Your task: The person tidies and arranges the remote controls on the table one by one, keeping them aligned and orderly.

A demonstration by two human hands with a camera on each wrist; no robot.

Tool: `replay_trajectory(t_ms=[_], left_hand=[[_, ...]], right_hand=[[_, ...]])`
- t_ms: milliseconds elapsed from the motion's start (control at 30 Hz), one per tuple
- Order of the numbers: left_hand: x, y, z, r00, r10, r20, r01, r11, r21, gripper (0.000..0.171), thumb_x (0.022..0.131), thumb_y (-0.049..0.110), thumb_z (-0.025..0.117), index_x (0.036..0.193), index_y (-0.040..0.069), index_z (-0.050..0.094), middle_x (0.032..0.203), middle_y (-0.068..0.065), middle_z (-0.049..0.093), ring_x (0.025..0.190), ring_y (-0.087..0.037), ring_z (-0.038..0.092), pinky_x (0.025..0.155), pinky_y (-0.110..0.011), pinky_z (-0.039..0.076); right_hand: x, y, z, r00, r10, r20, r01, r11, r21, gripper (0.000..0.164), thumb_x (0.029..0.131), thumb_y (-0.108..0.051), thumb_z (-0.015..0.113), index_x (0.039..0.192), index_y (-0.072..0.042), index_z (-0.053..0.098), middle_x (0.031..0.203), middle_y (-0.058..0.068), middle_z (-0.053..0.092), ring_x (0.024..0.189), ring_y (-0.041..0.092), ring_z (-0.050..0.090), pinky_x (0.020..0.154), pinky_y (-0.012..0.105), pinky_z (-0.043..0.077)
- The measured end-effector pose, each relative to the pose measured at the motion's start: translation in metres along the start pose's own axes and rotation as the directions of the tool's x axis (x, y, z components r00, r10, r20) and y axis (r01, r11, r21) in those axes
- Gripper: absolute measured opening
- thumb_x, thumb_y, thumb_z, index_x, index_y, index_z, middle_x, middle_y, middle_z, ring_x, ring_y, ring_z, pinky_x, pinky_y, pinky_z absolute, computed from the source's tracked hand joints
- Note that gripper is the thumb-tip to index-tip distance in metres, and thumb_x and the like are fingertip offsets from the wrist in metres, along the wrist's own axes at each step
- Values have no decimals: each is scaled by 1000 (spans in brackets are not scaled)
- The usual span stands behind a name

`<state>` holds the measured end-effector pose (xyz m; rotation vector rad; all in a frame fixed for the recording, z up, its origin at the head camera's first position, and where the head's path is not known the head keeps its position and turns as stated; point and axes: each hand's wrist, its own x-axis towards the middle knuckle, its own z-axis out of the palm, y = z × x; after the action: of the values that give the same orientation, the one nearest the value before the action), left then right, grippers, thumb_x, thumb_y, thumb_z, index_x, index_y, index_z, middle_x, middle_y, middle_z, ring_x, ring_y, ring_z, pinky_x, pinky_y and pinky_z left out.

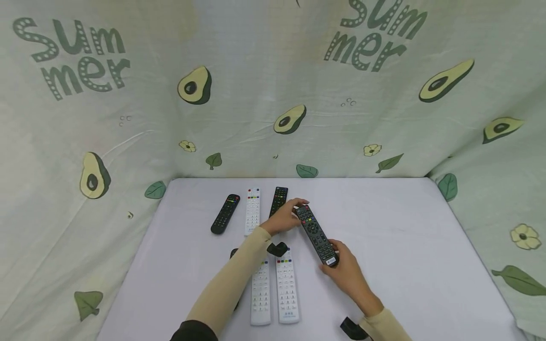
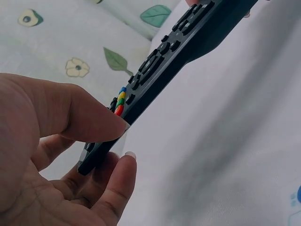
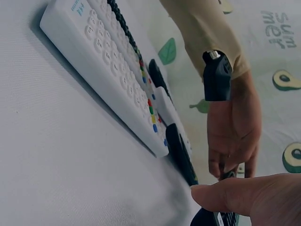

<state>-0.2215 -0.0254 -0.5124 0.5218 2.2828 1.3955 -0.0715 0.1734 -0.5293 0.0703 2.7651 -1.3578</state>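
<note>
A black remote control [image 1: 314, 232] with coloured buttons is held between both hands over the table, slanting from upper left to lower right in the head view. My left hand [image 1: 283, 219] pinches its far end; in the left wrist view the thumb [image 2: 89, 117] lies on the button side, with fingers underneath. The right hand [image 1: 347, 273] grips the near end, beside a small white label. In the right wrist view the right thumb [image 3: 235, 194] crosses that end, and the rest of this hand is mostly hidden.
Two white remotes [image 1: 287, 289] [image 1: 260, 298] lie near the front, with a black one [image 1: 234, 252] mostly under the left forearm. Behind them are another white remote [image 1: 252, 210] and two black ones [image 1: 225, 214] [image 1: 279, 199]. A patterned cloth [image 1: 247, 142] hangs behind the table [image 1: 405, 227].
</note>
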Motion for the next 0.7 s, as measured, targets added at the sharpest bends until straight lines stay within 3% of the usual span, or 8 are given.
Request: replay_trajectory(t_ms=[167, 300, 700], left_hand=[[-5, -1, 1, 1000, 0, 15, 0, 1000, 1, 67, 91, -12, 67, 152, 12, 55, 144, -14, 54, 113, -20, 57, 91, -31, 56], [-9, -2, 2, 999, 13, 35, -13, 1000, -4, 65, 91, -13, 66, 152, 8, 55, 144, -16, 52, 112, -20, 57, 92, -30, 57], [-22, 3, 6, 997, 28, 76, -28, 1000, 2, 63, 91, -16, 64, 149, 6, 57, 142, -16, 51, 102, -18, 60, 85, -28, 57]], right_hand=[[-7, 2, 0, 1000, -20, 5, 20, 1000, -17, 78, 77, -2, 87, 144, 13, 49, 124, 27, 64, 105, 32, 66, 85, 44, 56], [-13, 2, 0, 1000, -9, 20, 9, 1000, -24, 79, 78, -2, 87, 145, 12, 49, 126, 26, 64, 108, 32, 66, 89, 47, 57], [-24, 7, -3, 995, 40, 95, -44, 998, 45, 86, 75, -4, 91, 147, 10, 48, 121, 23, 64, 95, 22, 64, 74, 28, 55]])
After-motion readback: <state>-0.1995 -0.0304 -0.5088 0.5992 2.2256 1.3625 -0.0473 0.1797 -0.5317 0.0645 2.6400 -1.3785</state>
